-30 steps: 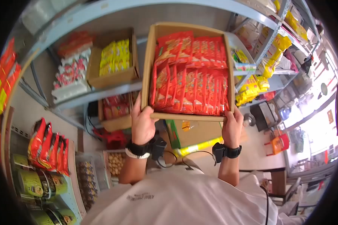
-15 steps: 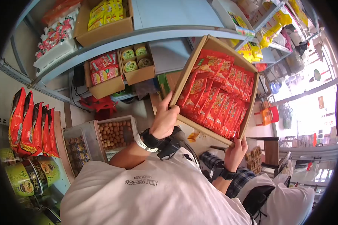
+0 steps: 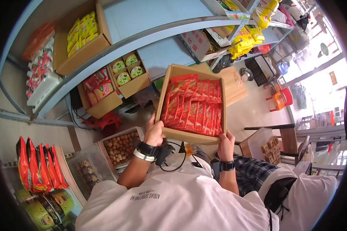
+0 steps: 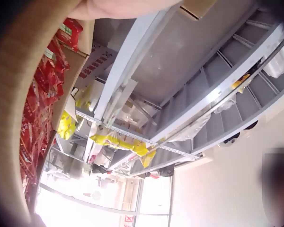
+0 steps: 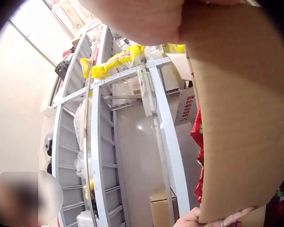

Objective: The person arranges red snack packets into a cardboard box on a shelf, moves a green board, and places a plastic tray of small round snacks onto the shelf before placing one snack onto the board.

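An open cardboard box [image 3: 166, 133] full of red snack packets [image 3: 192, 107] is held in front of the body, between both hands. My left hand [image 3: 154, 133] grips its near left corner, thumb over the rim. At the near right corner, my right hand [image 3: 226, 146] grips the wall. The packets stand in two rows. In the left wrist view the cardboard wall [image 4: 7, 118] fills the left edge, below part of the left hand [image 4: 123, 7]. The right wrist view has the box's outer side [image 5: 241, 113] close up, with fingers [image 5: 191, 218] at its lower edge.
Blue-grey shelves [image 3: 158, 29] stand ahead, bearing a box of yellow packets [image 3: 100, 42] and a box of green-lidded cups [image 3: 137, 86]. Eggs [image 3: 121, 148] sit in a bin at left, near red bags [image 3: 38, 165]. Someone in plaid cloth [image 3: 254, 173] is close at right.
The box came away from the shelf front, swung right while tilted, then moved back left, lower and more level. Both hands kept their grip. The head view turned, showing more of the shelves.
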Tool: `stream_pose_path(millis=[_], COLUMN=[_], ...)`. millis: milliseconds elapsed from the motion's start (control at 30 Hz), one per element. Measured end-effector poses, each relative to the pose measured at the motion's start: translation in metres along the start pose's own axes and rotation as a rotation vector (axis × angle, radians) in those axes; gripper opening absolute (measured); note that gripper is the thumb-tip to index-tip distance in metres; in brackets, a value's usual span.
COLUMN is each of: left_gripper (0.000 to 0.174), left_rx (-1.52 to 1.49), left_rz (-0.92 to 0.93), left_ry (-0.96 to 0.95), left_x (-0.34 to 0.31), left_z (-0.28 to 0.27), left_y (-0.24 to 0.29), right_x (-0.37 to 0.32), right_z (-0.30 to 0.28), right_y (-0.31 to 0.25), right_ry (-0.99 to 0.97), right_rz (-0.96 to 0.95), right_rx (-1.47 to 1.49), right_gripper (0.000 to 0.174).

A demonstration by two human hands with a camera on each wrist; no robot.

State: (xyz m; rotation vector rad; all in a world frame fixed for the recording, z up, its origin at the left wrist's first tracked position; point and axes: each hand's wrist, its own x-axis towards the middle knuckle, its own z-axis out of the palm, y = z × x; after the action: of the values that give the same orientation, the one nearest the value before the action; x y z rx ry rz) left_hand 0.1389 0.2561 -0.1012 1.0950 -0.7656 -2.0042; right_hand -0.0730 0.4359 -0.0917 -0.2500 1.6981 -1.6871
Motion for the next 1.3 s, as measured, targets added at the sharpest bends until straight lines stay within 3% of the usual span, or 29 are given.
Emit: stream_pose_path(millis=[233, 400, 533, 633, 700, 767, 867, 1100, 1233, 1300], left_gripper=[0.055, 0.055, 0.06, 0.063, 0.064, 0.065, 0.066, 0.066, 0.066, 0.066], left_rx=[0.078, 0.01, -0.007, -0.061, 0.354, -0.057, -0.165, -0.139, -0.113, -0.098], left_rz=[0.009, -0.026, -0.103, -0.118, 0.135, -0.031, 0.031, 0.123, 0.148, 0.162], left_ry=[0.185, 0.216, 0.389, 0.412, 0.254, 0.394, 0.515, 0.741, 0.857, 0.92], left_x=[0.05, 0.104, 0.161, 0.206, 0.237, 0.256, 0.3, 0.384, 0.409, 0.421], left_z=[-0.014, -0.01, 0.006, 0.01, -0.01, 0.012, -0.003, -0.011, -0.007, -0.013], left_y=[0.011, 0.021, 0.015, 0.005, -0.014, -0.002, -0.012, -0.012, -0.014, -0.025], right_x=[0.095, 0.182, 0.245, 0.293, 0.327, 0.355, 0.4, 0.485, 0.51, 0.507], right_z=[0.052, 0.078, 0.091, 0.106, 0.117, 0.133, 0.158, 0.226, 0.238, 0.24], right_y=[0.01, 0.016, 0.008, 0.005, 0.015, 0.013, 0.007, 0.019, 0.078, 0.076], right_ry=[-0.136, -0.196, -0.237, -0.237, -0.249, -0.247, -0.357, -0.383, -0.378, -0.35], right_rz=[0.047, 0.087, 0.038, -0.05, -0.098, -0.081, -0.165, -0.136, -0.34, -0.375], right_rx=[0.022, -0.209, -0.323, -0.368, -0.38, -0.388, -0.432, -0.583, -0.469, -0.466], right_gripper=[0.031, 0.031, 0.038, 0.034, 0.041, 0.043, 0.043, 0.05, 0.05, 0.052])
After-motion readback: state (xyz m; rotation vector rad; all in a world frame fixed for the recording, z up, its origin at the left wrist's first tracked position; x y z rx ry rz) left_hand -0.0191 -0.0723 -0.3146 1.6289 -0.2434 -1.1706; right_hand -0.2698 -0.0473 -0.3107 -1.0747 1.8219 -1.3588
